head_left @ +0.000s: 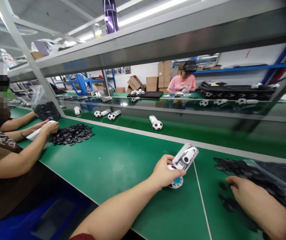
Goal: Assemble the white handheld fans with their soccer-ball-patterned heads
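My left hand (166,173) grips a white handheld device (186,156) with a football-patterned round end. The device is tilted, and its exposed inside shows circuit parts and a round black opening; a blue disc shows on the ball end below my thumb. My right hand (255,200) is low over loose black discs (229,201) at the right. Its thumb and forefinger tips are slightly apart, with nothing visible between them, while the other fingers are hidden. Beside it, more black discs spill from a clear plastic bag (278,173).
A co-worker's hands (49,127) hold a white piece at the left, beside a heap of black discs (72,134). Football-ended devices (156,122) lie on the green belt (132,128) beyond the rail. A metal shelf (143,43) crosses overhead. Another person (183,81) sits opposite.
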Demonstrator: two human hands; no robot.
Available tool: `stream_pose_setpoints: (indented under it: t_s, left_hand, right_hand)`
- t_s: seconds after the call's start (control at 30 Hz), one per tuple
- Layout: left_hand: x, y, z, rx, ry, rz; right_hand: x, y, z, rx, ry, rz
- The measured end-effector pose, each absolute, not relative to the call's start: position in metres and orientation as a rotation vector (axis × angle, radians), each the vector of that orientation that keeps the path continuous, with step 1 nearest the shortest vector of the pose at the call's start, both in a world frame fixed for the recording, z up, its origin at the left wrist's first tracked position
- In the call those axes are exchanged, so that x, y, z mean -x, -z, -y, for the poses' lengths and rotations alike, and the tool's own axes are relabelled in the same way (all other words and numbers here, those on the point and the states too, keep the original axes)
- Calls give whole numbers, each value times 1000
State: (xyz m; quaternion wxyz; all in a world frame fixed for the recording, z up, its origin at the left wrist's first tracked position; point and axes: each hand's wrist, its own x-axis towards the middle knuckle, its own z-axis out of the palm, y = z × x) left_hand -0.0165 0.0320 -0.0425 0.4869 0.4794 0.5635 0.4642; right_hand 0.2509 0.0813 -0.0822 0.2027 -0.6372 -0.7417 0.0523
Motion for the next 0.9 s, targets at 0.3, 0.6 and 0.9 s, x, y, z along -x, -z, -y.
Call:
stream_pose_setpoints:
  t_s: [0.3, 0.6, 0.9]
  left_hand:
    - [13, 49, -29, -1212, -1126, -1300]
    - [12, 44, -25, -1225, -1147, -1218]
    - [10, 32, -20, -973, -1239, -1151]
  right_hand:
    - [-192, 52, -59, 1372, -187, 2109]
    - [-170, 39, -41, 1159, -424, 2099]
    - [-171, 42, -43, 1311, -511, 2166]
